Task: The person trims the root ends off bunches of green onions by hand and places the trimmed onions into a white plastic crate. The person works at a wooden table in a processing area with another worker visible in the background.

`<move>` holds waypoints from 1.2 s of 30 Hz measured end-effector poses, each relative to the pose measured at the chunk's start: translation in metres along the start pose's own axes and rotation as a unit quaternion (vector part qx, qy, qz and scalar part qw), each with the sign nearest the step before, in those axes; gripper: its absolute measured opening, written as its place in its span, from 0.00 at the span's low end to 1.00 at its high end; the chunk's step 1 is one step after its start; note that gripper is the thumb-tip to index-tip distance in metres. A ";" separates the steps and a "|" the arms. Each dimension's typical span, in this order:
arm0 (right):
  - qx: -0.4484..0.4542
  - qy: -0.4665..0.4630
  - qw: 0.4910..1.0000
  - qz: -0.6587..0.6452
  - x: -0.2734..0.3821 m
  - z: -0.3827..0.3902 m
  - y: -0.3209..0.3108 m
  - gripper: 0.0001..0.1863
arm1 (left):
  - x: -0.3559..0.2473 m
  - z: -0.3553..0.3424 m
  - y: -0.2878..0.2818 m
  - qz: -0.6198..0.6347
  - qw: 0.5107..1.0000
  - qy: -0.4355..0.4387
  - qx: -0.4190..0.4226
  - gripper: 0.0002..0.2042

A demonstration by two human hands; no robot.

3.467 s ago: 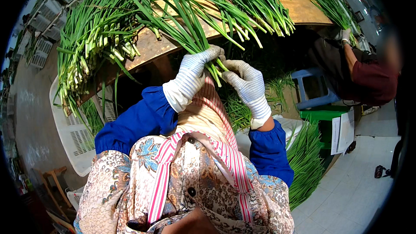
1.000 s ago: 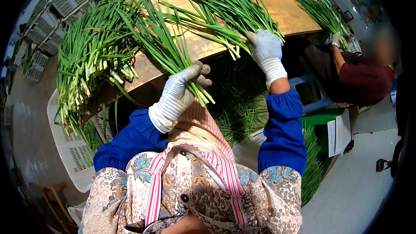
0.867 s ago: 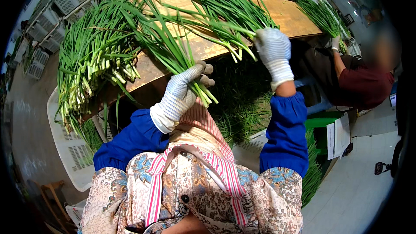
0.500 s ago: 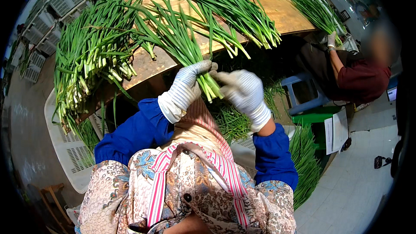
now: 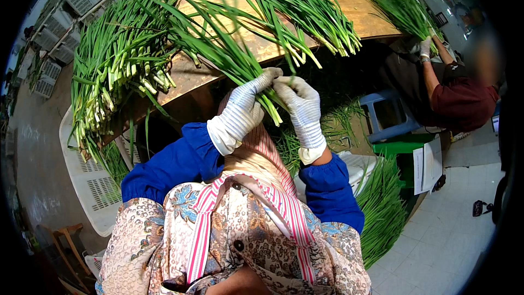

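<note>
My left hand (image 5: 240, 110), in a white striped glove, is closed round a bunch of garlic chives (image 5: 232, 65). Their pale cut ends point down toward me and the leaves stretch away over the table. At the bunch's right edge, close to the left fingertips, the thumb and fingers of my gloved right hand (image 5: 304, 109) are pinched together. What they grip is hidden. A big heap of garlic chives (image 5: 123, 49) lies to the left, its stem ends hanging over the table edge. Another loose bunch (image 5: 305, 8) lies farther back, stems toward me.
Beyond my hands curves a wooden table (image 5: 191, 79). White plastic crates (image 5: 90, 186) stand at the lower left and along the back. A blue stool (image 5: 390, 117) and a green bin (image 5: 404, 147) are at right. A co-worker (image 5: 464, 98) handles chives at far right.
My right hand, blurred and held palm-down before, has turned more upright and its fingers have come together by the stems. The left hand keeps its bunch. The co-worker's chives have lifted.
</note>
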State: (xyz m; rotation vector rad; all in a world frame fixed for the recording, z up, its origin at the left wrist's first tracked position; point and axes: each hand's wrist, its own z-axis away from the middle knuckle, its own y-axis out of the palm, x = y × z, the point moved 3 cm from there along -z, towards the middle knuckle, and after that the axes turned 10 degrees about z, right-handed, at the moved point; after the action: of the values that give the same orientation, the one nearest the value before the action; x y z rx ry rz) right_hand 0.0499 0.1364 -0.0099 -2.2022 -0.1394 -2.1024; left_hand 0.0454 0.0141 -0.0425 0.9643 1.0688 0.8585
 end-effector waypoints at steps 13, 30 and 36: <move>-0.116 -0.034 0.833 0.539 -0.024 0.032 -0.198 0.21 | -0.025 0.007 0.005 0.064 0.994 -0.057 0.072 0.09; -0.081 -0.421 0.816 0.388 0.056 -0.015 -0.032 0.16 | -0.021 0.001 0.013 0.014 0.999 -0.035 0.013 0.13; -0.141 -0.362 0.623 0.680 0.063 -0.065 -0.020 0.09 | -0.030 0.007 0.015 0.050 0.998 -0.019 0.020 0.11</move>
State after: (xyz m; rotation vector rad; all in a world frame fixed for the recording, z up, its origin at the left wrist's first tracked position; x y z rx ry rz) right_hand -0.0139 0.1480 0.0558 -1.8801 1.3846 -0.3641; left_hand 0.0429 -0.0092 -0.0177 1.0718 1.0151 0.8985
